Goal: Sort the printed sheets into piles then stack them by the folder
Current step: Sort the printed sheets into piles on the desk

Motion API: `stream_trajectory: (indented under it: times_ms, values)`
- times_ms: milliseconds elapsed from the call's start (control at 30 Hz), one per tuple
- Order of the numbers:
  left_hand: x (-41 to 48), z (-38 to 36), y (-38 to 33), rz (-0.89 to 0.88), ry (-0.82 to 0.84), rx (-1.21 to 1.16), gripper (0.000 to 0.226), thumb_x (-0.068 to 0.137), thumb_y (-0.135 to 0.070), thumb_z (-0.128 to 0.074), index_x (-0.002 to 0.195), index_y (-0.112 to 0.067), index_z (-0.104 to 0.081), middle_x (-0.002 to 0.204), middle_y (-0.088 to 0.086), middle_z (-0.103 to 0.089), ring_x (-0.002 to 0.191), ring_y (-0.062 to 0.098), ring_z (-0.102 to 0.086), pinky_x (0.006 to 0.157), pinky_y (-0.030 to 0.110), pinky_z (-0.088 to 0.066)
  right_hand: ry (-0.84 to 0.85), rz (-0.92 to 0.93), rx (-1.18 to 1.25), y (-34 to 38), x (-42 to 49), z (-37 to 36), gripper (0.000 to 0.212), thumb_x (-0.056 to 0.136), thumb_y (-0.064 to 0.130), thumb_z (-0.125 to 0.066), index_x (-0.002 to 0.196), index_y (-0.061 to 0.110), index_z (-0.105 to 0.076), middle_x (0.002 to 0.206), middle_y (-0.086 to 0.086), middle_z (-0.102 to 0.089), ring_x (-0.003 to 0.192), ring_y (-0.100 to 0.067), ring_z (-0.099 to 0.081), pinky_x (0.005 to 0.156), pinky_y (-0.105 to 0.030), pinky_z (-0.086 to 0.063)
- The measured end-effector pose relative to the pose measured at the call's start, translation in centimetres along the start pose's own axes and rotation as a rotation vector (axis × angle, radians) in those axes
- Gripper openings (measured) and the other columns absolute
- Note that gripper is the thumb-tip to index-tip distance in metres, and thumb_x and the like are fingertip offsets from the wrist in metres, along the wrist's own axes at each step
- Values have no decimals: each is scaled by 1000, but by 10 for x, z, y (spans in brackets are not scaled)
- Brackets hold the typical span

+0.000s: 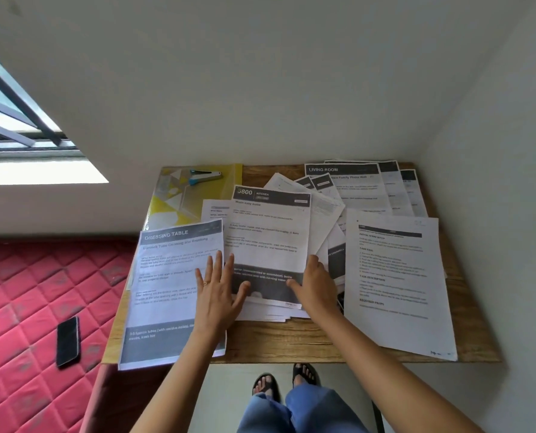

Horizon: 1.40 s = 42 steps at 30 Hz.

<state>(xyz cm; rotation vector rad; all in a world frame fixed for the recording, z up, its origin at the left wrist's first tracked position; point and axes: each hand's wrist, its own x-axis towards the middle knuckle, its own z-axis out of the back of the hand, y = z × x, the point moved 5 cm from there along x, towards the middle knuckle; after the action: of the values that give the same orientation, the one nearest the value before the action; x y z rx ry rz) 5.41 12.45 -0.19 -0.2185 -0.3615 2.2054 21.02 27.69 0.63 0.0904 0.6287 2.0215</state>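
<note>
Wood, warm and grainy, makes the small table (307, 342) in a corner of plain white walls (260, 89). We see thin printed sheets spread over most of it. A "KITCHEN" sheet (269, 232) with dark header and footer bands tops a loose pile at the middle. A "DRESSING TABLE" sheet (166, 276) lies to its left, overhanging the near edge. A plain text sheet (394, 276) lies to the right, and a "LIVING ROOM" sheet (351, 189) tops fanned pages at the far side.

The left hand (216, 295) lies flat with fingers spread, across the seam between the dressing-table and kitchen sheets. The right hand (318, 285) rests at the pile's right edge, thumb on the paper — we cannot tell whether its fingers curl under.

The yellow, glossy folder (179, 201) sits at the far left corner, with a small blue-handled tool (204, 176) on it. Left of the table lies a red quilted mattress (26, 292) with a dark phone (68, 340) on it, below a window (10, 114).
</note>
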Motion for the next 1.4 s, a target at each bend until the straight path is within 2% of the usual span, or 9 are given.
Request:
stream_trajectory:
  times_ms: [367, 633, 800, 967, 1067, 1133, 1200, 1300, 1400]
  values:
    - [-6, -4, 44, -5, 170, -20, 88, 80, -75, -7, 154, -28, -3, 162, 2, 1, 144, 15, 15, 116, 48, 12, -107, -101, 438, -3, -10, 5, 16, 89, 9, -62, 105, 9, -61, 92, -2, -66, 80, -18, -62, 61, -14, -45]
    - [-2, 11, 34, -66, 83, -120, 96, 78, -83, 1, 153, -23, -2, 159, -1, 5, 147, 17, 13, 117, 40, 15, -114, -172, 550, -34, -53, 37, 16, 89, 10, -63, 102, 15, -57, 89, 7, -61, 83, -7, -59, 56, -9, -43]
    - [2, 8, 4, -156, 89, -154, 84, 82, -79, -8, 151, -32, 2, 159, -4, 11, 147, 14, 16, 115, 34, 20, -61, -147, 405, -51, -79, 30, 34, 88, 9, -65, 118, 10, -50, 110, -1, -60, 95, -9, -56, 70, -6, -45]
    - [6, -8, -25, -277, 152, -13, 89, 79, -81, 3, 153, -32, 2, 159, -4, 16, 145, 18, 22, 115, 38, 20, -201, -69, -215, -40, -81, 31, 71, 75, 34, -78, 130, 3, -45, 124, -17, -51, 111, -28, -50, 92, -34, -46]
    - [12, -15, -34, -308, 166, 47, 84, 80, -78, 8, 151, -34, 6, 159, -3, 18, 144, 19, 25, 115, 41, 20, -194, 123, -246, -13, -54, 35, 82, 90, 44, -57, 151, 9, -15, 157, -15, -13, 144, -33, -15, 113, -43, -24]
    - [17, -17, -37, -320, 169, 88, 83, 78, -77, 12, 150, -34, 9, 158, -4, 21, 142, 19, 29, 112, 38, 25, -16, 220, -288, -4, -33, 21, 77, 97, 48, -38, 151, 18, 8, 157, -6, 20, 142, -28, 22, 114, -42, 7]
    - [23, -18, -40, -348, 162, 125, 86, 76, -77, 15, 150, -34, 10, 157, -4, 22, 142, 19, 29, 111, 37, 27, 164, 234, -328, -5, -20, 3, 73, 99, 49, -29, 151, 17, 12, 156, -6, 26, 139, -27, 32, 113, -44, 17]
    - [33, -22, -45, -395, 153, 140, 90, 74, -78, 17, 151, -32, 8, 158, -3, 18, 144, 20, 25, 112, 37, 25, 350, 178, -289, -11, -10, -10, 70, 100, 49, -26, 152, 13, 5, 157, -10, 18, 143, -29, 24, 117, -46, 11]
    - [49, -25, -52, -431, 140, 123, 90, 76, -78, 14, 153, -31, 5, 159, -2, 15, 145, 18, 22, 115, 39, 21, 158, 223, -117, -1, 11, 18, 56, 98, 41, -42, 143, 9, -33, 150, -14, -30, 142, -32, -21, 115, -41, -19]
